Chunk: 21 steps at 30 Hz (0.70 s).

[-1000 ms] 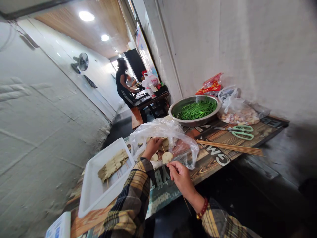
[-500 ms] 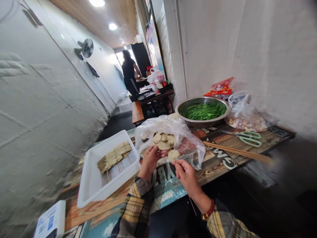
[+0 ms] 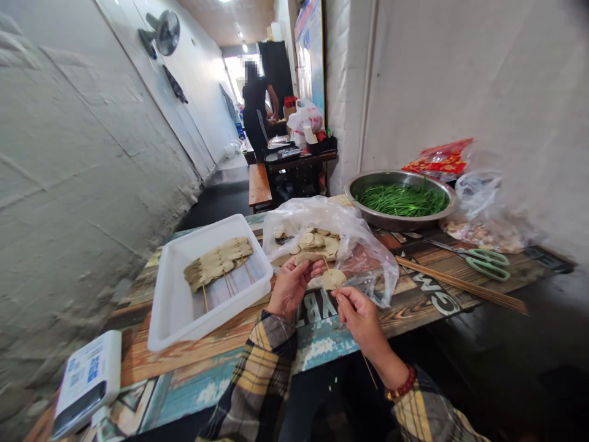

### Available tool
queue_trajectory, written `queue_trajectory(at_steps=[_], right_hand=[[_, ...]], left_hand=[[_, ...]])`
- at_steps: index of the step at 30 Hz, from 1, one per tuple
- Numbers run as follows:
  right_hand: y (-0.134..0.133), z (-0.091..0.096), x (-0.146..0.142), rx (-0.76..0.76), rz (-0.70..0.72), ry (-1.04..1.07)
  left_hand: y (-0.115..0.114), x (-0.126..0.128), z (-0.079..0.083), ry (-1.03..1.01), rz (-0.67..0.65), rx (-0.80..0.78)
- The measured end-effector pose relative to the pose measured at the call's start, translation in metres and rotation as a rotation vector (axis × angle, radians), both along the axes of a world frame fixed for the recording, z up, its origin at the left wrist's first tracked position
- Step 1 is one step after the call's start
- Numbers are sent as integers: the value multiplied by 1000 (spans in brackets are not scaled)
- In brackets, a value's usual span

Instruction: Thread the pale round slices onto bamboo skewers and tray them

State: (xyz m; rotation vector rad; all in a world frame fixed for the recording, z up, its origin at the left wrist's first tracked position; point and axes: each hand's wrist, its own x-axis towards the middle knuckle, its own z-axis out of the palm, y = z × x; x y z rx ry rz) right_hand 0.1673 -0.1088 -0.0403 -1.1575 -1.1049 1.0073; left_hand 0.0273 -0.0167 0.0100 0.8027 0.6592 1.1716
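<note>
My right hand point(image 3: 361, 313) pinches a thin wooden skewer point(image 3: 369, 371), whose lower end slants down past the table edge. One round beige slice point(image 3: 334, 279) is threaded near its upper end, just above my fingertips. My left hand point(image 3: 291, 287) holds a loose thin slice point(image 3: 309, 258) by its edge, beside the skewer's tip. Behind both hands, an open clear plastic bag point(image 3: 375, 261) contains several more slices. To the left, a white plastic tray point(image 3: 161, 325) holds a row of skewered slices point(image 3: 216, 265) laid close together.
A steel basin point(image 3: 400, 222) of green stalks stands at the back right. Near it lie plastic-bagged pale pink pieces point(image 3: 483, 233), green-handled scissors point(image 3: 488, 263) and a bundle of skewers point(image 3: 464, 287). A white device point(image 3: 87, 380) sits front left. Another person point(image 3: 256, 107) stands far back.
The camera view has shifted, so the table scene sits differently in the picture. Both hands keep nearly the same pose, with the loose slice and the skewer close together.
</note>
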Motion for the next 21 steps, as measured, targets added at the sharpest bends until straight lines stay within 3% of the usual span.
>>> queue_trajectory(at_steps=[4,21], right_hand=[[-1,0,0,-15,1,19],[-3,5,0,-19,-9,8]], left_hand=[[0,-1,0,25,46,4],[1,4,-2,17,17,-19]])
